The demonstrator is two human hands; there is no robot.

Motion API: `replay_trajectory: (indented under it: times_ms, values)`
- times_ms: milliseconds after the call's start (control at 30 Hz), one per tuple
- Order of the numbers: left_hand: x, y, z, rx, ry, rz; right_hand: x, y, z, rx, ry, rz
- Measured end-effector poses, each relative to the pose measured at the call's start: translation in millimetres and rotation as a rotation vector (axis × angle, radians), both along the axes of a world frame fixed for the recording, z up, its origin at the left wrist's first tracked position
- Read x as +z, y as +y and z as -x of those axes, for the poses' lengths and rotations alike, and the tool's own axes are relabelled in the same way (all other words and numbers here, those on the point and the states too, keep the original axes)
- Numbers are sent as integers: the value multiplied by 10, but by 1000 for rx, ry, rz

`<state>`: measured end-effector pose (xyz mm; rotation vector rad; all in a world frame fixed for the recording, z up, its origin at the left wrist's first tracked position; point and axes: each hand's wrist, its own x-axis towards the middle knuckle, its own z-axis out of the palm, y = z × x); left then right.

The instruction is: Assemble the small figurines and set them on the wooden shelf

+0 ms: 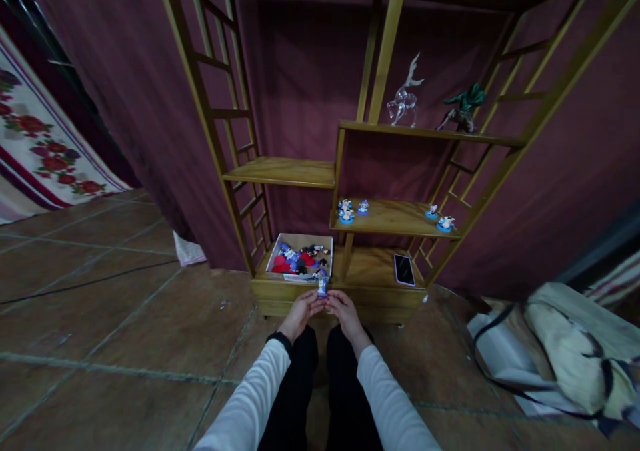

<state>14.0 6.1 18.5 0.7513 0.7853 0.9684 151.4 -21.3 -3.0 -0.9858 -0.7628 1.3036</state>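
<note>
My left hand (300, 312) and my right hand (345, 312) meet in front of the lowest shelf of a wooden rack (280, 171). Together their fingertips pinch a small blue and white figurine (323, 285), held upright between them. Just behind it, a white box (300, 256) on the bottom shelf is filled with several more small figurines in red, blue and black. Several like figurines (346, 212) stand on the middle shelf, two more (440, 220) at its right end.
A dark phone (404, 269) lies on the bottom shelf at right. A glass deer (403, 97) and a green figure (465, 107) stand on the upper shelf. Bags (560, 351) lie on the tiled floor at right. Maroon curtain behind.
</note>
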Motion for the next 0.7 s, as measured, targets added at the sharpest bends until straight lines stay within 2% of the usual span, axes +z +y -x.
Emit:
replay_trajectory:
  times_ms: [267, 433, 700]
  values:
    - [5, -7, 11, -11, -49, 29, -40, 22, -24, 23, 32, 16]
    - [-11, 0, 10, -45, -11, -25, -57, 39, -28, 3, 50, 23]
    - [-49, 5, -41, 31, 32, -58, -84, 44, -34, 13, 87, 25]
